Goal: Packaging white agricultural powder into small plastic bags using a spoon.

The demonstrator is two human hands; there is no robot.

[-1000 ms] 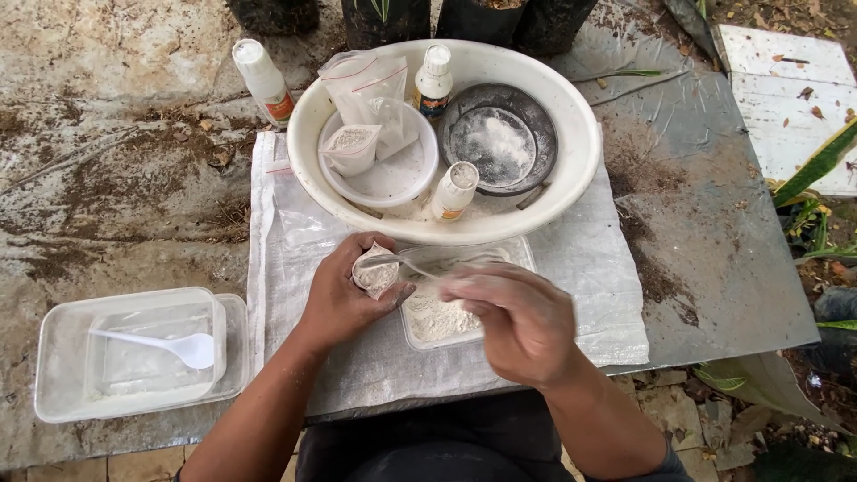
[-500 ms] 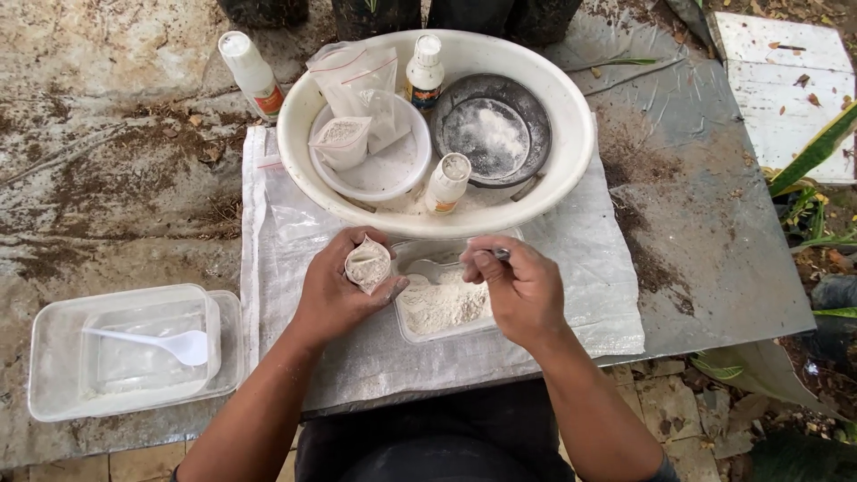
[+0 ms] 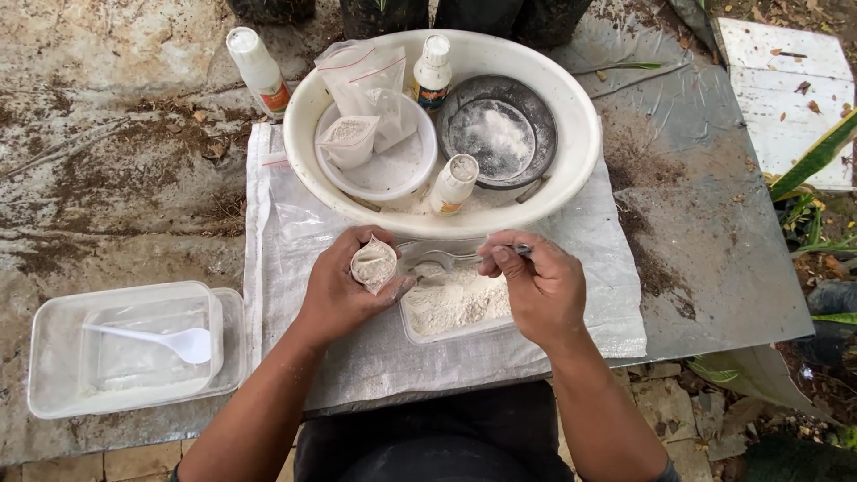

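1. Head view, hands: the left hand (image 3: 344, 290) is wrapped around a small plastic bag (image 3: 373, 265) of pale powder, mouth upward, just in front of the big white basin (image 3: 578, 120).
2. The right hand (image 3: 540, 286) pinches the handle of a clear spoon (image 3: 433, 261). Its bowl points toward the bag and stops just beside the bag's mouth.
3. Below the spoon, touching the near rim of the basin, sits a clear tray (image 3: 457, 308) of the same powder.
4. Inside the basin: a white bowl (image 3: 421, 156) with another filled bag (image 3: 346, 140) and empty zip bags (image 3: 368, 76), a dark round pan (image 3: 495, 132) dusted white, and two small white bottles (image 3: 453, 183).
5. A third bottle (image 3: 257, 71) lies outside the basin on its left.
6. A woven white sack (image 3: 585, 277) is spread beneath the basin and tray.
7. Well left of the basin, a clear lidded box (image 3: 62, 357) holds a white plastic spoon (image 3: 152, 337).
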